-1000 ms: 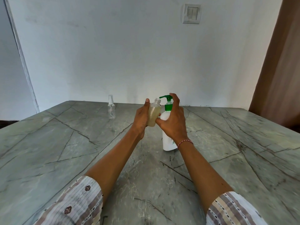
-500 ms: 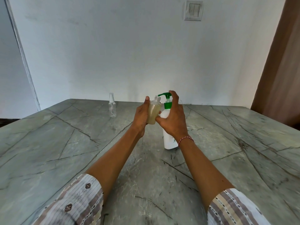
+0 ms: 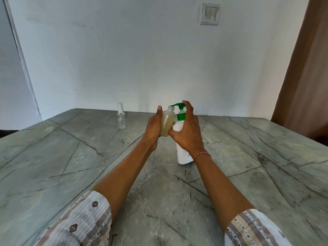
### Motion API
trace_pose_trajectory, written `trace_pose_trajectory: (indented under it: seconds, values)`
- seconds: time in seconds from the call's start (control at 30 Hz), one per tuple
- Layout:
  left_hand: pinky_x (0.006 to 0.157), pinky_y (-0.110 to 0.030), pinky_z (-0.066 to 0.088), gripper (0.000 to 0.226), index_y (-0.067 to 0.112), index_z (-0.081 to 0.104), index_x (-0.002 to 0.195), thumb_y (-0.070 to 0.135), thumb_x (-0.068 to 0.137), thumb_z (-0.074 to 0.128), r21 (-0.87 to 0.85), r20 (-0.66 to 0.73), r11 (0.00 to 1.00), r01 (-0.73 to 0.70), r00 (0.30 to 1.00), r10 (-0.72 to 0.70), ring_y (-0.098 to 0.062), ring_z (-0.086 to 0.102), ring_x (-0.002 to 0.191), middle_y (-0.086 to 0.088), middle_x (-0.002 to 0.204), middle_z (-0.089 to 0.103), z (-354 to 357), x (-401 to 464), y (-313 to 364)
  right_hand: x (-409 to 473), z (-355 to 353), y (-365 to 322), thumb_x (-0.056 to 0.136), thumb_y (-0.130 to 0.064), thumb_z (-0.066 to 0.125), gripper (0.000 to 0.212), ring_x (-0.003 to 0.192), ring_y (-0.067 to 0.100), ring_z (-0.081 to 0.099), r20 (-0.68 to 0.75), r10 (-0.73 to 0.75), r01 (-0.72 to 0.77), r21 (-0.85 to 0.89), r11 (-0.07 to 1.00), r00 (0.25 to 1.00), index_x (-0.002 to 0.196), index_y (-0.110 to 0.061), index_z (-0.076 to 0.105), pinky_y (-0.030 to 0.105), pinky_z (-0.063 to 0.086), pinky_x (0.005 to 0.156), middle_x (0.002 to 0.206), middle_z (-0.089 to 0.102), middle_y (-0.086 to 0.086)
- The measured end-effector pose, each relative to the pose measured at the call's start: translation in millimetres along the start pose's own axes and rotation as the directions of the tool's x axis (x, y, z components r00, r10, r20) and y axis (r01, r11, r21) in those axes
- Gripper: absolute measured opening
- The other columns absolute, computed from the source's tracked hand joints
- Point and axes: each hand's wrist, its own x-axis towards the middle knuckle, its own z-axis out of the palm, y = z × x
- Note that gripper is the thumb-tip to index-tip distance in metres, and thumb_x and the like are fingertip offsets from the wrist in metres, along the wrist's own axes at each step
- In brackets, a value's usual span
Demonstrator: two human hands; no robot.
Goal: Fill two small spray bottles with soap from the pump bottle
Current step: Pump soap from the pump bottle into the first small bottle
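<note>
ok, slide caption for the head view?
Left hand holds open bottle under green pump; right hand presses it.

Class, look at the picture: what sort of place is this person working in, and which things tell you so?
Probably a room in a home: a grey marble-look table, a plain white wall with a light switch, and a brown curtain.

Table (image 3: 71, 157) open L, R & front. Only obstacles: spare spray bottle (image 3: 121, 116) far L near wall, pump bottle (image 3: 182, 150) mid-table.
</note>
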Motion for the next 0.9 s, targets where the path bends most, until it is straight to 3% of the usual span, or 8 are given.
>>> trace_pose_trajectory:
  seconds: [0.17,0.27,0.37,0.57,0.77,0.9]
  values:
    - [0.08,-0.034,0.052,0.048,0.024,0.065,0.089,0.057,0.09,0.031,-0.046,0.092,0.999,0.023,0.996,-0.019,-0.017,0.064,0.075,-0.006,0.084,0.067,-1,-2,1,-3,-5,2,0.068,-0.025,0.079,0.102,0.12,0.02,0.043,-0.005,0.007,-0.007,0.029,1.0,1.0,0.145,-0.026,0.012,0.03,0.039,0.095,0.14,0.04,0.001]
    - [0.065,-0.027,0.054,0.036,0.023,0.065,0.094,0.053,0.079,0.053,-0.104,0.112,0.995,0.012,0.994,0.0,-0.012,0.064,0.07,-0.001,0.085,0.067,1,-3,1,-5,-10,4,0.07,-0.025,0.078,0.101,0.121,0.018,0.042,-0.027,-0.006,0.007,0.04,0.999,1.0,0.146,-0.025,0.013,0.027,0.038,0.094,0.14,0.04,0.001]
    - [0.058,-0.022,0.053,0.012,0.028,0.062,0.092,0.035,0.082,0.063,-0.13,0.097,0.991,0.011,0.995,0.001,-0.011,0.061,0.073,0.003,0.082,0.065,3,-4,0,-7,-18,7,0.068,-0.023,0.079,0.1,0.122,0.019,0.041,-0.072,-0.018,0.019,0.024,1.0,0.997,0.146,-0.022,0.015,0.027,0.037,0.095,0.141,0.039,0.003]
    - [0.067,-0.026,0.047,0.012,0.027,0.061,0.089,0.016,0.084,0.063,-0.117,0.141,0.993,0.018,0.99,-0.001,-0.012,0.057,0.078,0.001,0.084,0.064,2,-6,-4,-11,-30,14,0.069,-0.014,0.072,0.097,0.105,0.017,0.045,-0.152,0.017,-0.023,-0.04,0.999,0.988,0.146,-0.024,0.014,0.04,0.043,0.093,0.131,0.047,0.004]
    - [0.065,-0.022,0.045,0.021,0.021,0.063,0.103,0.019,0.082,0.067,-0.043,0.127,0.999,-0.015,0.992,0.021,-0.01,0.056,0.08,0.002,0.09,0.064,-10,-14,-5,-11,-34,15,0.065,-0.024,0.072,0.097,0.112,0.024,0.044,-0.214,0.003,-0.045,-0.188,0.981,0.977,0.146,-0.021,0.018,0.041,0.036,0.089,0.121,0.05,0.004]
    - [0.073,-0.031,0.05,0.026,0.02,0.063,0.104,0.018,0.079,0.07,0.005,0.102,1.0,0.006,0.995,-0.006,-0.018,0.057,0.087,-0.007,0.1,0.063,-26,-20,-6,-12,-35,12,0.068,-0.027,0.073,0.098,0.118,0.026,0.041,-0.203,0.011,-0.054,-0.207,0.977,0.979,0.147,-0.021,0.015,0.044,0.035,0.093,0.127,0.047,0.005]
